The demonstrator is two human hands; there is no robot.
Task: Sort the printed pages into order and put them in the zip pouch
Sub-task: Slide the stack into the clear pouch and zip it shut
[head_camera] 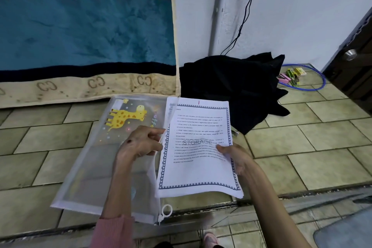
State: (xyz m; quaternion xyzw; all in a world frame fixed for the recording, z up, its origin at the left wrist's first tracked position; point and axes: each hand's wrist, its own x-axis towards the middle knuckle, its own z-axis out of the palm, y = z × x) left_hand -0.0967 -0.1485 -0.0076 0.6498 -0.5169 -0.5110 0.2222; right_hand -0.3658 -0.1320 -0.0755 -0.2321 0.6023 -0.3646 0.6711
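Printed pages: thin, floppy stack at zip pouch mouth, right hand pinching its edge. Left hand fingers clamp the slippery pouch lip; support stack underneath

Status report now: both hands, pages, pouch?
Left hand pinches zip pouch edge. Right hand grips printed pages, beside the pouch's zip side. Nothing blocking.

Head-worn view, downward, close over floor.

pouch: translucent, yellow giraffe | pages: white, blue border
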